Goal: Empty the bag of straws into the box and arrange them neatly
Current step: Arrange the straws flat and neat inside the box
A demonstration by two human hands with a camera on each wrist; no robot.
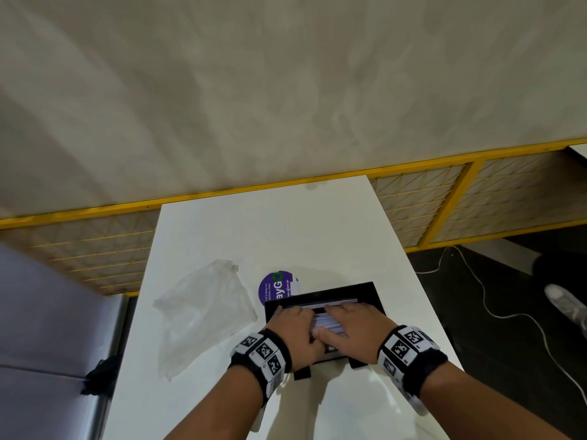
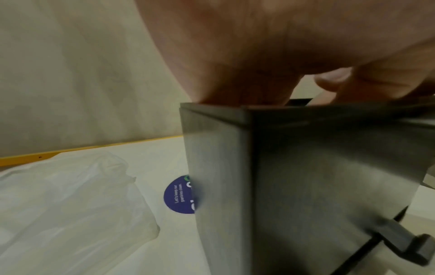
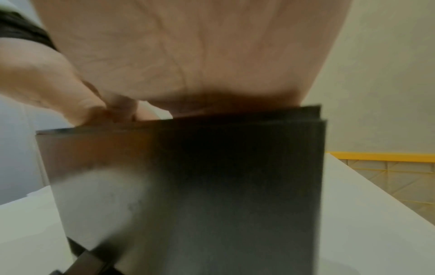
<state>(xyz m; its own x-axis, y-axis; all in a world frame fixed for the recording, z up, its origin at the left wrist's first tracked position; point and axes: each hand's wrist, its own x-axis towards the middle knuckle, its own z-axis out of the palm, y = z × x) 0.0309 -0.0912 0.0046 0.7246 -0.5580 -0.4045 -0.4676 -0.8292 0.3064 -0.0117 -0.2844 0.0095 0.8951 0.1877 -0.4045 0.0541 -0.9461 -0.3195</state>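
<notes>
A black box (image 1: 365, 290) stands on the white table (image 1: 254, 236), with pale blue-white straws (image 1: 324, 322) lying lengthwise inside it. Both hands reach down into the box. My left hand (image 1: 293, 325) lies flat on the left part of the straws, and my right hand (image 1: 352, 325) lies flat on the right part, the thumbs close together. The wrist views show each palm, left hand (image 2: 259, 55) and right hand (image 3: 188, 55), over the box's dark wall (image 2: 306, 167) (image 3: 212, 186); the fingers are hidden inside. The clear plastic bag (image 1: 203, 309) (image 2: 70, 204) lies crumpled and flat left of the box.
A round purple sticker (image 1: 274, 287) (image 2: 179, 195) sits on the table behind the box. Black flaps (image 1: 301, 374) stick out at the box's near side. A yellow-framed mesh partition (image 1: 422, 204) runs behind the table. On the dark floor to the right are a white cable (image 1: 482, 293) and a shoe (image 1: 568, 306).
</notes>
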